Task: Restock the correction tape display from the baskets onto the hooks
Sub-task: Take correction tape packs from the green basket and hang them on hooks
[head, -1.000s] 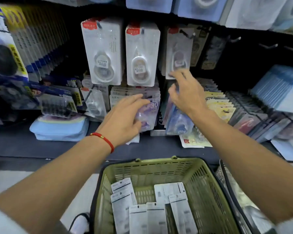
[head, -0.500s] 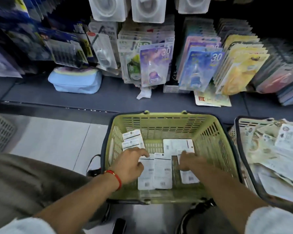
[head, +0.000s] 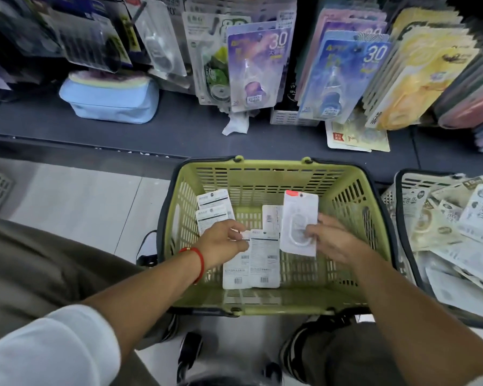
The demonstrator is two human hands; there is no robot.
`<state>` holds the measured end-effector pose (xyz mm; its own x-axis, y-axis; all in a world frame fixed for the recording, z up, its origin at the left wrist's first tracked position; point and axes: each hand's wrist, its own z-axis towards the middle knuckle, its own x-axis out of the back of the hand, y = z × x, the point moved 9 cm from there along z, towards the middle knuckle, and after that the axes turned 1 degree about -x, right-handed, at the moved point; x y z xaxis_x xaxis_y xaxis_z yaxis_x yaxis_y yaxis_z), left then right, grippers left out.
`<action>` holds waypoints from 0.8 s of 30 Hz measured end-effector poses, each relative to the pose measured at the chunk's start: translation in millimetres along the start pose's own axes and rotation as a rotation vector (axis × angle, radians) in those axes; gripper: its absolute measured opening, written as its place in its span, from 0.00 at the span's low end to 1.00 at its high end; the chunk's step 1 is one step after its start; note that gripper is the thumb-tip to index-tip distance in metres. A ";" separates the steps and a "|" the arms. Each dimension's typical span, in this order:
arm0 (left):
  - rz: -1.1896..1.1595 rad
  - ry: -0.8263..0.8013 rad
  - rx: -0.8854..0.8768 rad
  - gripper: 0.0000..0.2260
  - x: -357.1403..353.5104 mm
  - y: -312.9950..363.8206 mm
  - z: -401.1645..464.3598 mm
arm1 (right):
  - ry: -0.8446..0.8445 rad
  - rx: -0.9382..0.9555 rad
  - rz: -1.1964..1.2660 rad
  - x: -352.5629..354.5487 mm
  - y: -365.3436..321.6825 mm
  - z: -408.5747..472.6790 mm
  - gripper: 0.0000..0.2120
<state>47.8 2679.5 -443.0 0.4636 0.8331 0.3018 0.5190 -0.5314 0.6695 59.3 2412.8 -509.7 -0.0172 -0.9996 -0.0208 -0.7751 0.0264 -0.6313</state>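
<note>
The right hand (head: 332,240) pinches a white correction tape pack (head: 299,222), face up, lifted above the green basket (head: 354,201). The left hand (head: 223,243), fingers curled, pinches the top of another pack (head: 236,263) lying face down in the basket among several more. The basket sits on the tiled floor (head: 89,196) before a dark shelf (head: 156,135) of hanging stationery packs.

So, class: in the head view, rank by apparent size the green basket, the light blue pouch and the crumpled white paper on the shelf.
1. green basket
2. light blue pouch
3. crumpled white paper
The basket sits nearer the camera, which exaggerates its lead.
</note>
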 end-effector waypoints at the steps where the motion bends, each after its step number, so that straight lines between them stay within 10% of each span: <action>1: -0.077 -0.017 0.011 0.18 -2.3 -0.7 -0.4 | -0.161 0.003 0.073 -26.6 -9.0 -8.5 0.26; 5: -0.420 0.074 0.027 0.16 3.9 -0.8 -0.9 | -0.500 0.076 0.023 -122.7 -30.7 -20.8 0.20; 8: -0.390 0.286 0.007 0.14 31.6 -5.2 -1.8 | -0.250 0.082 -0.027 -122.3 -22.7 0.0 0.14; 13: -0.425 0.315 0.034 0.17 49.3 -21.4 -1.0 | 0.104 -0.142 -0.981 -72.1 44.1 26.2 0.24; 24: -0.268 0.239 -0.016 0.18 29.7 -17.9 1.9 | 0.043 0.071 -0.511 -80.9 5.5 14.5 0.13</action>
<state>53.7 2713.5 -447.4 0.1302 0.9559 0.2633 0.5871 -0.2883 0.7564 65.6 2493.9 -522.7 0.3256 -0.8842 0.3348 -0.6467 -0.4666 -0.6034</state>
